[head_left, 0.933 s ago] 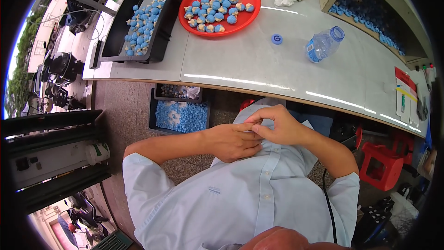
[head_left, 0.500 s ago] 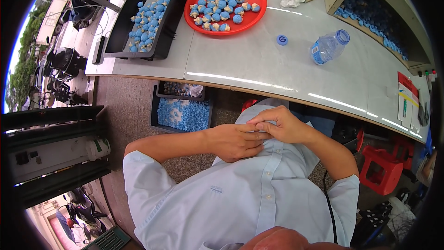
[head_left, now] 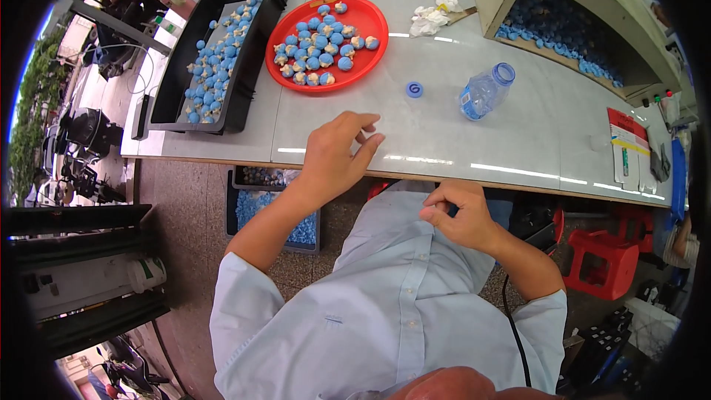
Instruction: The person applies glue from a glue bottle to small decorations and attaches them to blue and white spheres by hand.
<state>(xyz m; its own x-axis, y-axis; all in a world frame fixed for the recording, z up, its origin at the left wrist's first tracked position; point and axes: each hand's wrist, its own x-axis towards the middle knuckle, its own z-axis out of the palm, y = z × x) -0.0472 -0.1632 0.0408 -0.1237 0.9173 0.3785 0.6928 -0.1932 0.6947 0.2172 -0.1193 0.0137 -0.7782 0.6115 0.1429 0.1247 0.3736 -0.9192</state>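
My left hand (head_left: 341, 152) reaches over the front edge of the table, palm down. Its thumb and fingers are apart with nothing between them. Closest to it is the red round tray (head_left: 278, 87), which holds several blue balls (head_left: 324, 42) with cream-coloured tufts. Above my lap, my right hand (head_left: 463, 215) is closed, thumb and forefinger meeting in a pinch; whatever is in it, if anything, is too small to see. A blue bottle cap (head_left: 414, 90) lies flat on the tabletop, and a clear plastic bottle (head_left: 481, 96) stands beyond my right hand.
A black bin (head_left: 248, 81) with more blue balls stands at the table's left. Crumpled tissue (head_left: 428, 21) lies behind the cap. An open-fronted box (head_left: 511, 0) with blue pieces fills the far right. Below the table are a crate (head_left: 302, 233) and a red stool (head_left: 603, 259).
My hands were together over my lap; now they are apart. My left hand has moved up and forward over the table, while the right stays near my lap. The view has shifted.
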